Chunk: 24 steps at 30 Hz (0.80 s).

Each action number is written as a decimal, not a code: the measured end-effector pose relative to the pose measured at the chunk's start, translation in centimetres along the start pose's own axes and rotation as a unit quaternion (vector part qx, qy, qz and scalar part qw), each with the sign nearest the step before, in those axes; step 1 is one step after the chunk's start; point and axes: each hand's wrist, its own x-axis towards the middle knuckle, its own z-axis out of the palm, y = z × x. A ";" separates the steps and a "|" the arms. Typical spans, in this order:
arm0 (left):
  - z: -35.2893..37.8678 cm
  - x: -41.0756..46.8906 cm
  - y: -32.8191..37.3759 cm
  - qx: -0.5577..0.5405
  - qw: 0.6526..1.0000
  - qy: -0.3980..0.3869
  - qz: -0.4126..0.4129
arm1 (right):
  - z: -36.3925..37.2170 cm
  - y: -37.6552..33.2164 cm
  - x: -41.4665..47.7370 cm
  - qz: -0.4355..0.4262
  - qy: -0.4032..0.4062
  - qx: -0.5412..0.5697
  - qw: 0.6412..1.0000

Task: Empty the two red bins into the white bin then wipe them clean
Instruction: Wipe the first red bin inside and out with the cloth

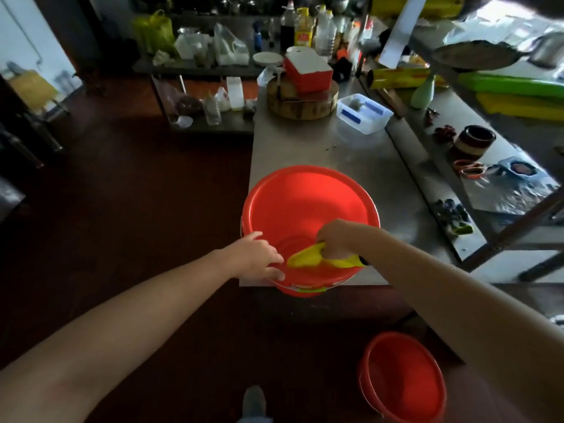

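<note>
Your left hand (259,257) grips the near-left rim of the large round red plastic bin (305,199), with its fingers (273,274) curled over the edge. The bin stands upright at the near corner of the grey steel bench (320,148). Your right hand (335,239) reaches inside it, fingers closed around a yellow cloth (306,260) low against the near side. A second, smaller red plastic bin (403,383) sits on the dark floor (137,209), down to your right.

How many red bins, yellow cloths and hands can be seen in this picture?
Red bins: 2 (table bin, floor bin)
Yellow cloths: 1 (cloth)
Hands: 2 (left hand, right hand)
Total: 5
</note>
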 end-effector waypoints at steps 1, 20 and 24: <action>0.4 -0.2 0.2 0.009 1.000 0.014 -0.009 | 0.9 -0.3 -0.3 -0.007 -0.016 0.022 1.000; 11.7 -2.6 5.0 0.189 0.950 0.242 0.062 | 15.7 -4.4 -3.3 -0.076 0.130 -0.080 0.985; 10.9 -1.8 4.9 0.240 0.957 0.134 0.091 | 16.6 -4.6 -3.3 -0.073 0.141 -0.121 0.980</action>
